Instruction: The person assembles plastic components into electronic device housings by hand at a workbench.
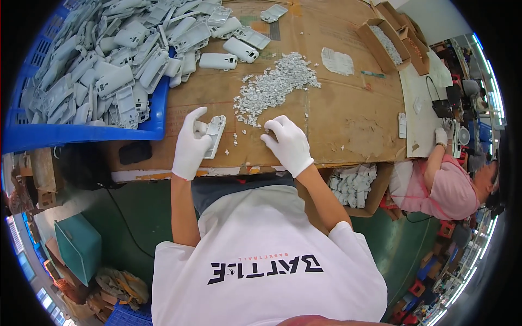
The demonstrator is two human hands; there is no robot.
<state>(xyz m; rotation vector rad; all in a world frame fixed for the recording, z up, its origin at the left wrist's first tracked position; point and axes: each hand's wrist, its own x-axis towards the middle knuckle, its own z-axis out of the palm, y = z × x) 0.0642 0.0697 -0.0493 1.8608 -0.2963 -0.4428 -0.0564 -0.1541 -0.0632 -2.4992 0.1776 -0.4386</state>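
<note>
My left hand (190, 146), in a white glove, grips the left edge of a white plastic housing (216, 136) on the cardboard-topped table. The housing is long and narrow, with its moulded inner side showing. My right hand (289, 144), gloved too, is to the right of it, fingertips pinched together. Whatever they hold, if anything, is too small to make out. Just beyond it a heap of tiny whitish parts (277, 81) is spread over the cardboard, with a few loose bits lying between my hands.
A blue crate (157, 117) piled with white housings (117, 79) stands at the left. Small cardboard boxes (383, 46) are at the far right. Below the table edge, an open box (375, 204) holds white parts. A co-worker in pink (448, 187) sits at the right.
</note>
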